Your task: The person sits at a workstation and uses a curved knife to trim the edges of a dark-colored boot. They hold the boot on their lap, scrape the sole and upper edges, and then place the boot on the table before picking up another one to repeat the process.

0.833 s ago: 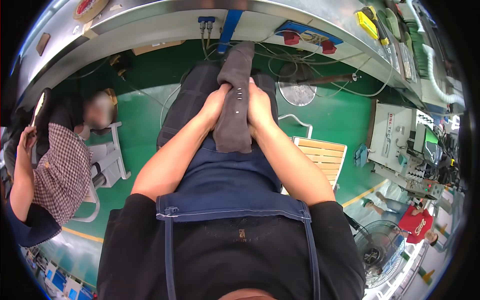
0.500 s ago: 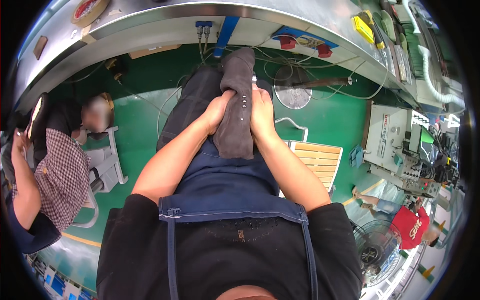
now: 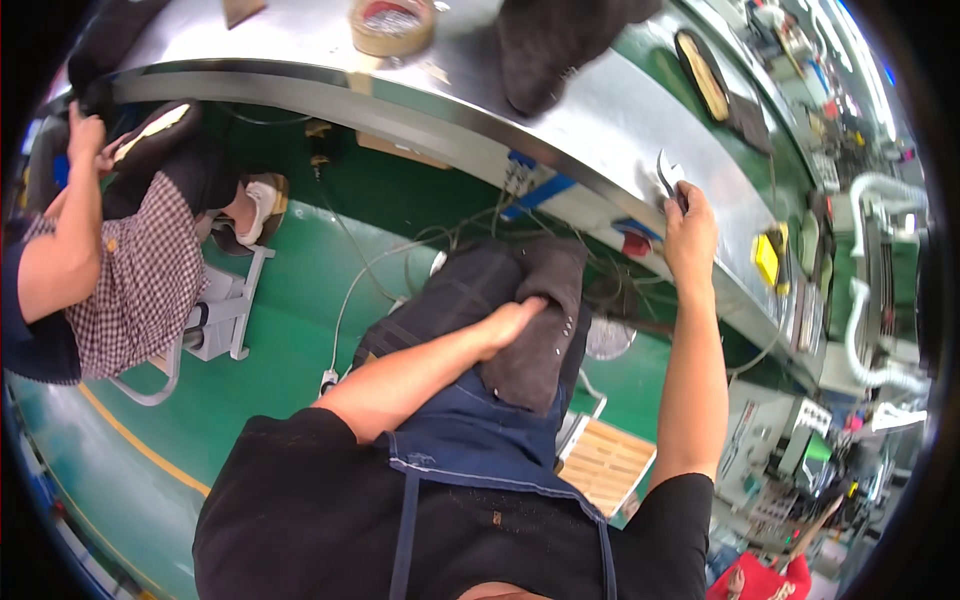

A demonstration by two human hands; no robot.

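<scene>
The left hand [image 3: 512, 322] lies flat on a dark grey piece of fabric [image 3: 540, 330] draped over the person's lap, fingers laid together and pressed down on the cloth, seemingly to pin it against the thigh so it does not slide off the blue apron [image 3: 470, 440] beneath. That forearm runs from about seven o'clock up toward the centre, elbow bent, wrist low and relaxed. The right hand [image 3: 688, 225] is stretched out toward two o'clock, arm nearly straight, reaching the edge of the shiny metal worktable [image 3: 300, 50] where it closes on small metal snips [image 3: 668, 178]; the fingers curl around the handles and the curved tips poke out above the knuckles, though the fisheye bend makes it hard to tell how firmly the grip has closed. The tool lies at the near rim of the table, probably so it stays within arm's reach from the seat. Farther along the tabletop, at twelve o'clock, a roll of brown tape [image 3: 392, 25] sits beside another dark cloth piece [image 3: 560, 45], well apart from both hands. At nine o'clock a co-worker in a checked shirt [image 3: 135, 280] sits on a stool over the green floor [image 3: 290, 330], hands raised to the table.
</scene>
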